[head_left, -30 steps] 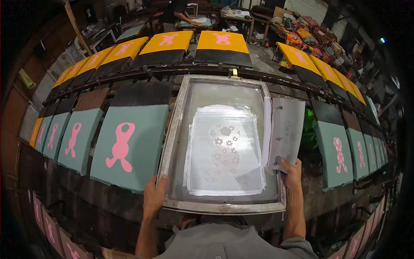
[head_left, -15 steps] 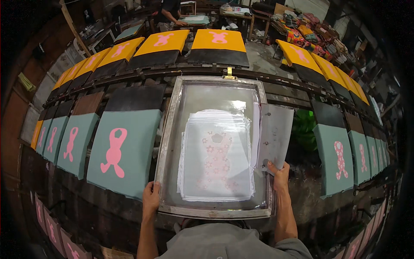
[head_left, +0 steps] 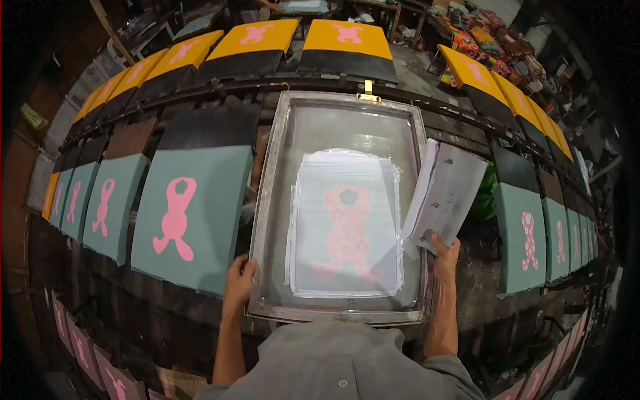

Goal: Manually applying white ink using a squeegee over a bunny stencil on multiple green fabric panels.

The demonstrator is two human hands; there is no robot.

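In front of me lies a screen-printing frame (head_left: 273, 193) with a metal rim. Through its mesh, inside a whitish taped border, a pink long-eared animal shape (head_left: 347, 227) shows. My left hand (head_left: 239, 283) is closed at the lower left edge of the frame, its fingertips partly hidden there. My right hand (head_left: 445, 260) grips the lower end of a squeegee (head_left: 448, 193), a pale grey plate with bolts and a whitish blade side. The squeegee is tilted and held over the frame's right rim, its upper end leaning outward.
Boards with green cloth (head_left: 193, 213) bearing pink animal prints stand on both sides. Behind a dark rail (head_left: 267, 88) are boards with yellow cloth (head_left: 347, 39). A brass-coloured clip (head_left: 368, 92) sits at the frame's far edge. Piled fabrics (head_left: 490, 40) lie far right.
The squeegee has moved right and tilted more, with my right hand still on it. My view has shifted slightly, and the pink shape under the mesh shows more strongly near its lower end.
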